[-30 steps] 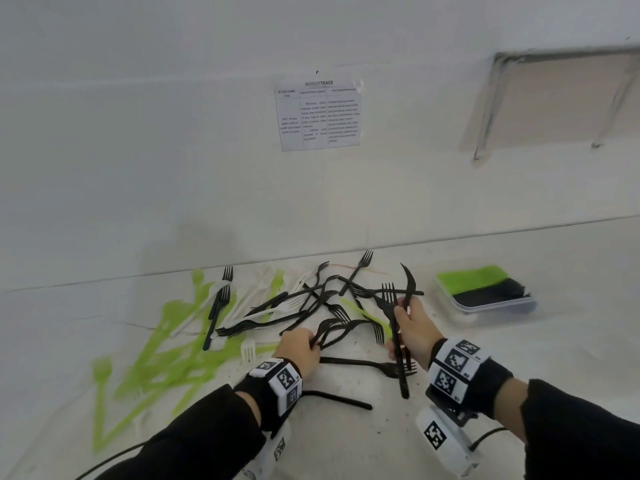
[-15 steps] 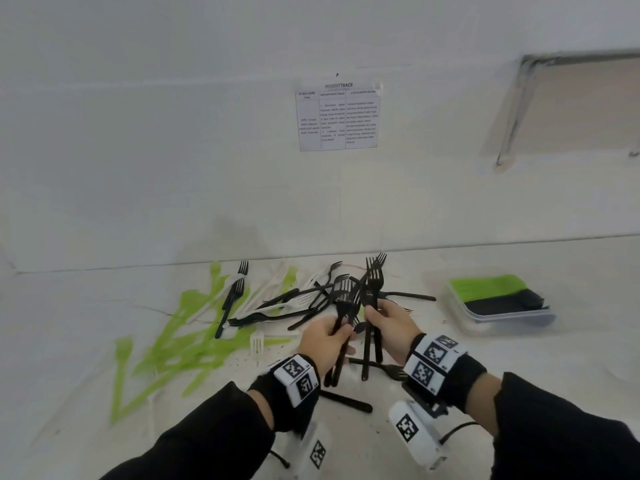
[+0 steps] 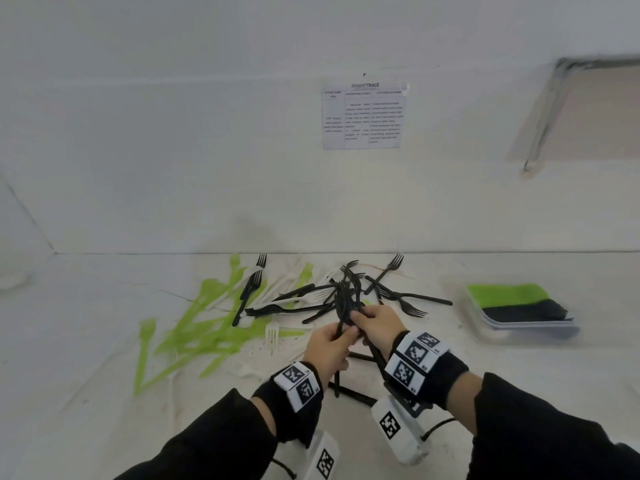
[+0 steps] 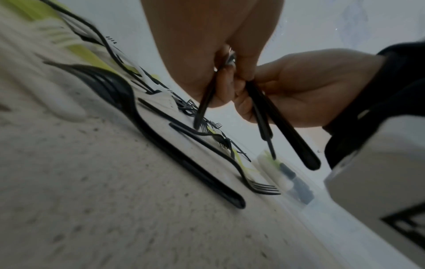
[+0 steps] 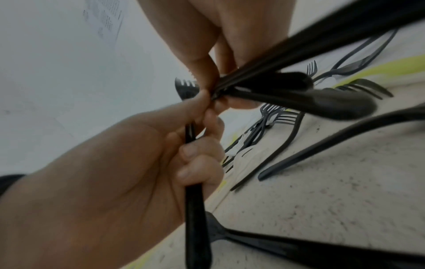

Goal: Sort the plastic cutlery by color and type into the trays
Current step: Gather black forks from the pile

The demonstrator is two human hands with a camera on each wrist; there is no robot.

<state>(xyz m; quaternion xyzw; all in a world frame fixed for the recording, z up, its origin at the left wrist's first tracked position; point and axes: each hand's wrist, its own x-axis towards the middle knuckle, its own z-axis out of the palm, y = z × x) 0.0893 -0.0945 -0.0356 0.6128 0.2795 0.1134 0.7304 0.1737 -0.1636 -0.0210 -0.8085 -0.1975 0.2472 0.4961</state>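
White table (image 3: 519,393) against a white wall carries scattered green, white and black cutlery. Above its middle, the left hand (image 3: 327,348) and the right hand (image 3: 375,323) touch, each curled around black forks (image 3: 346,299). At far right stands the tray (image 3: 526,327), holding green and black pieces.

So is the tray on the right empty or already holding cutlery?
Already holding cutlery. The tray has a green stack at the back and a black stack in front; which types cannot be told.

a printed paper sheet (image 3: 363,116) is stuck on the white wall (image 3: 173,133) above the speckled surface (image 3: 519,358).
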